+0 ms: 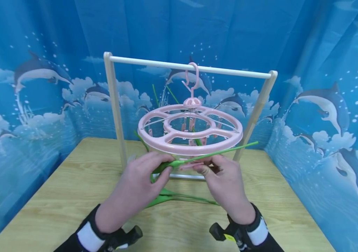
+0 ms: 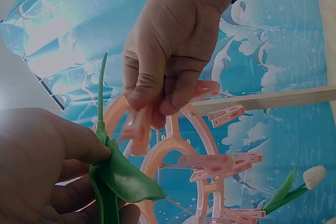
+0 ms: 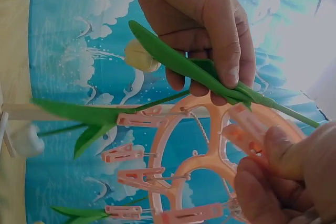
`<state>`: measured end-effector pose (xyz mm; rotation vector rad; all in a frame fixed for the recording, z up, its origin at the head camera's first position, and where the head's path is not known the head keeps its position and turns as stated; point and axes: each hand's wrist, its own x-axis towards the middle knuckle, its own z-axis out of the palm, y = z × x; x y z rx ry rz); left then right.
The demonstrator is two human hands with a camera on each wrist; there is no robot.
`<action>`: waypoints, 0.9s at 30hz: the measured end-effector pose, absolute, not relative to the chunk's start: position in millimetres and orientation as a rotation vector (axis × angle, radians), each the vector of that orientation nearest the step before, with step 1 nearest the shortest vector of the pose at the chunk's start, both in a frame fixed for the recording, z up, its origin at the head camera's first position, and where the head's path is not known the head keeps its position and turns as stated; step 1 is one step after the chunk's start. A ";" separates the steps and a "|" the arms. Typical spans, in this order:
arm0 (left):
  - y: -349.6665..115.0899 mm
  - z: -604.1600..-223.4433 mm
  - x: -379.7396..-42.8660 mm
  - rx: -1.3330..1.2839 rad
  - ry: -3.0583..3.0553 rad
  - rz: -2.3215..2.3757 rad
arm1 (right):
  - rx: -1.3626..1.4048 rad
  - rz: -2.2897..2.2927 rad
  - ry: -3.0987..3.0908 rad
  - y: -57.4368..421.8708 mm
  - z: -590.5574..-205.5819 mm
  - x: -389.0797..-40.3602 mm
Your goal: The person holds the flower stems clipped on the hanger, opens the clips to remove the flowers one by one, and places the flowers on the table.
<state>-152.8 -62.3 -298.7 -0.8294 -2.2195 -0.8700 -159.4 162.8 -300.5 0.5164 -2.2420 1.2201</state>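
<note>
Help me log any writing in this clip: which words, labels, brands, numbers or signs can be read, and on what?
None can be read.
Yellow patch on the right wrist's black device: too small to tell whether it bears writing.
Pale mark on the left wrist's black device: too small to read.
Pink hanger, clothespins, held flower, dolphin-print curtain: no lettering visible.

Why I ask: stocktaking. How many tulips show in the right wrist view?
3: one tulip in the left hand, one at mid-left, one at lower left; more may be hidden.
</note>
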 end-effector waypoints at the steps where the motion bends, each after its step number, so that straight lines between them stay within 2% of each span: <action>1: -62.5 -298.4 -152.7 -0.833 -2.220 -0.872 | 0.521 1.204 -2.276 162.9 -300.0 -159.8; 11: -61.2 -301.2 -152.9 -0.840 -2.194 -0.847 | 0.656 1.073 -2.429 170.4 -294.3 -161.3; 21: -61.5 -299.5 -152.9 -0.827 -2.198 -0.857 | 0.486 0.510 -2.474 185.7 -282.9 -152.4; 27: -62.0 -298.6 -152.4 -0.831 -2.195 -0.854 | 0.465 0.232 -2.324 196.7 -270.1 -132.2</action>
